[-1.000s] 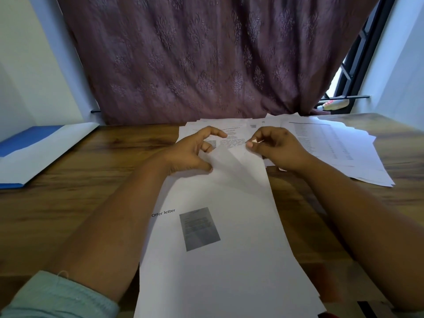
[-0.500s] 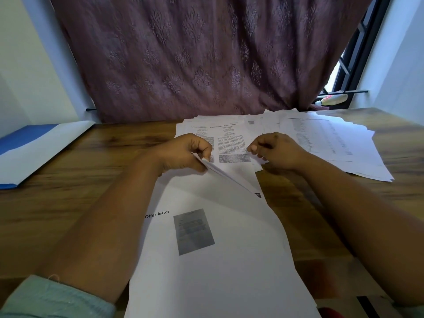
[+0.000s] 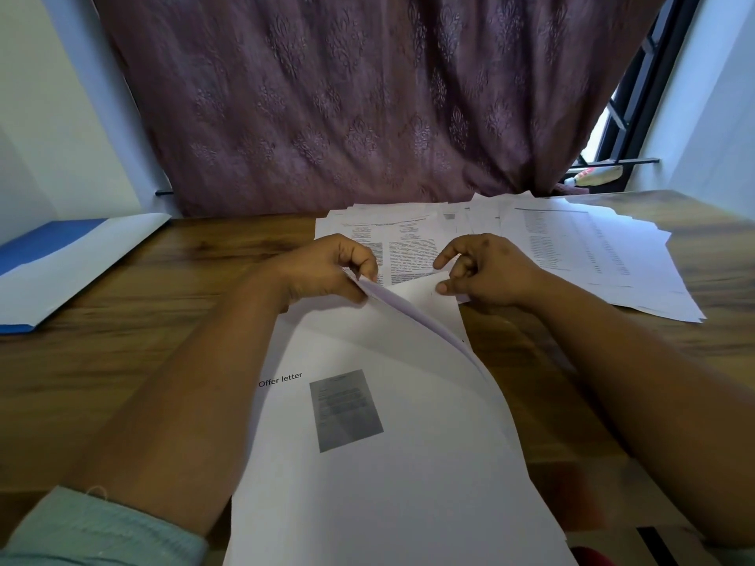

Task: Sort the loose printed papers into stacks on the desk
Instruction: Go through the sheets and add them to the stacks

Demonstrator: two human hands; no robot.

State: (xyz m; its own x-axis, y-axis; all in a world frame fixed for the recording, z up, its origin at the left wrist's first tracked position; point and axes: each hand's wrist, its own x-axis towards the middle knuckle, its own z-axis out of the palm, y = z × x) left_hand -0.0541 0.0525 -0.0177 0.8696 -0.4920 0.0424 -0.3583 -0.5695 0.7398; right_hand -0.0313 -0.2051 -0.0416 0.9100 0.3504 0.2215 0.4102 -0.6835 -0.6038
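A near stack of white sheets lies in front of me, its top sheet (image 3: 367, 463) headed "Offer letter" with a small grey picture. My left hand (image 3: 327, 267) pinches the far edge of the top sheets and holds it lifted and curled. My right hand (image 3: 486, 267) rests beside it, thumb and fingers on the far corner of a lower sheet (image 3: 429, 294). Behind the hands lies a two-column text page (image 3: 404, 234). A spread pile of loose printed papers (image 3: 592, 255) fans out at the back right.
The wooden desk (image 3: 143, 341) carries a blue and white folder (image 3: 61, 259) at the left edge. A purple curtain (image 3: 367, 96) hangs behind the desk, with a window frame (image 3: 625, 116) at the right. Something dark and red shows at the bottom right corner.
My left hand has lifted the far edge of the top sheets higher and toward me, exposing the sheet beneath. My right hand has shifted its fingers onto that lower sheet's corner.
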